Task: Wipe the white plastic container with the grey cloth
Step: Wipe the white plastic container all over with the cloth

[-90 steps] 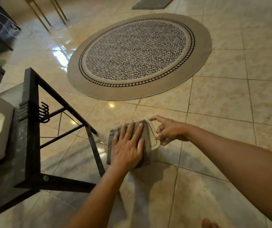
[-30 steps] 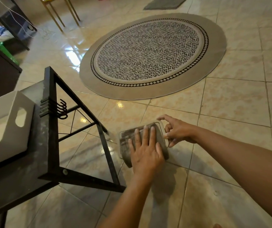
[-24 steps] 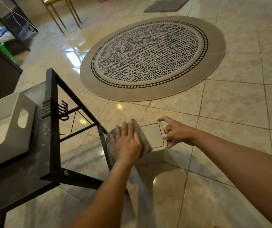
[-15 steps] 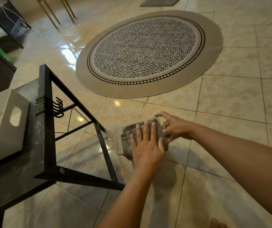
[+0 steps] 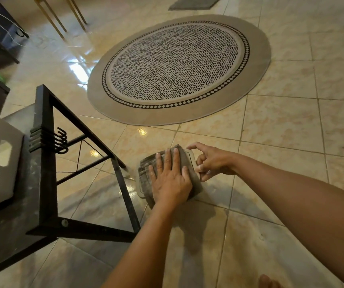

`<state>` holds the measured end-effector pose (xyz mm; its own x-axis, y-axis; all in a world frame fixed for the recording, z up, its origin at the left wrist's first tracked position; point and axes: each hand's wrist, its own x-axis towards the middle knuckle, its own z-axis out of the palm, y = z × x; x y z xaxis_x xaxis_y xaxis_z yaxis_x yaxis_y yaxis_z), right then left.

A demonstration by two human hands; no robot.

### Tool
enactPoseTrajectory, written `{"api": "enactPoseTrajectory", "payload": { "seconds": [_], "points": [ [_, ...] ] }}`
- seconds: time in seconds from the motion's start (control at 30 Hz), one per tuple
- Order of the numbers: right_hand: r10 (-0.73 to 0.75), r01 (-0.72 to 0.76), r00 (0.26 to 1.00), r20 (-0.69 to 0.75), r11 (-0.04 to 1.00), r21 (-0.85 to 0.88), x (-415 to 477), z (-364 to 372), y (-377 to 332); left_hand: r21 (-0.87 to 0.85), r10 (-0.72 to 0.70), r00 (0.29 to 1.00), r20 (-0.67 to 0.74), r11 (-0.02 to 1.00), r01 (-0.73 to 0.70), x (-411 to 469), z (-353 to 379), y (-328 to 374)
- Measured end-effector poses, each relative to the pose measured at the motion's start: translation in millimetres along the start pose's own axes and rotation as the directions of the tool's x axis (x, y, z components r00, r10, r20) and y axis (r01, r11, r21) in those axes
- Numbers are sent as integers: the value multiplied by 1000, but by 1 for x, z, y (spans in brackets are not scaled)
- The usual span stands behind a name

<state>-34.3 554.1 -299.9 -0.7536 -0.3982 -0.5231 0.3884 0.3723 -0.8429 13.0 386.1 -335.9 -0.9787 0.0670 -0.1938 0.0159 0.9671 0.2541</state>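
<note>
The white plastic container (image 5: 190, 157) stands on the floor (image 5: 281, 125) directly under the left hand (image 5: 170, 179) and just left of the right hand (image 5: 212, 163). The left hand lies flat and open, palm down, pressing the grey cloth (image 5: 146, 181) onto the container's top; the cloth hides nearly all of that face. The right hand pinches the container's right edge with curled fingertips (image 5: 198, 168), steadying it. The top's long axis seems to run from the left wrist away, so strokes likely follow that line.

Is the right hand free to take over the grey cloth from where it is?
Probably yes: the right hand steadies the white plastic container beside the grey cloth; only the left hand lies on it.
</note>
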Motion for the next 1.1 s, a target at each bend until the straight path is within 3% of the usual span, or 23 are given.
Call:
{"api": "enactPoseTrajectory", "payload": {
  "seconds": [0.1, 0.2, 0.27, 0.37, 0.5, 0.6, 0.7, 0.83, 0.9, 0.93, 1.03, 1.1],
  "points": [
    [-1, 1, 1000, 6, 1000, 19, 1, 0, 1, 12, 42, 999, -27, 999, -42, -2, -4, -19],
    [-3, 3, 1000, 15, 1000, 12, 0, -1, 0, 140, 323, 946, 33, 936, -324, -18, -2, -25],
    [-5, 5, 1000, 16, 1000, 6, -1, 0, -2, 185, 393, 918, 60, 899, -397, -13, -3, -30],
    [-4, 4, 1000, -6, 1000, -14, -1, 1, -3, 151, 324, 946, 20, 934, -323, -3, -6, -27],
    [8, -8, 1000, 0, 1000, -23, -1, 2, -4, 200, 447, 892, 67, 870, -451, -2, -3, -31],
    [1, -1, 1000, -5, 1000, -21, 2, 2, -3, 181, 348, 937, 12, 921, -344, 6, -8, -33],
    [8, -9, 1000, -5, 1000, -16, 2, 2, -1, 211, 453, 889, 59, 865, -455, 4, -6, -32],
    [-1, 1, 1000, 0, 1000, -26, 3, 2, -2, 195, 410, 911, 37, 891, -409, 8, -12, -39],
    [3, -3, 1000, 9, 1000, -15, 3, 2, -2, 205, 502, 862, 70, 838, -505, 7, -10, -37],
    [3, -3, 1000, 6, 1000, -8, 4, 2, -1, 211, 492, 868, 67, 843, -494, 7, -10, -37],
    [-2, 2, 1000, -7, 1000, -10, 6, 4, -2, 139, 216, 975, -59, 969, -206, 9, -8, -34],
    [-3, 4, 1000, 4, 1000, -9, 6, 4, -1, 130, 282, 959, -33, 952, -276, 3, -3, -21]
  ]
}}
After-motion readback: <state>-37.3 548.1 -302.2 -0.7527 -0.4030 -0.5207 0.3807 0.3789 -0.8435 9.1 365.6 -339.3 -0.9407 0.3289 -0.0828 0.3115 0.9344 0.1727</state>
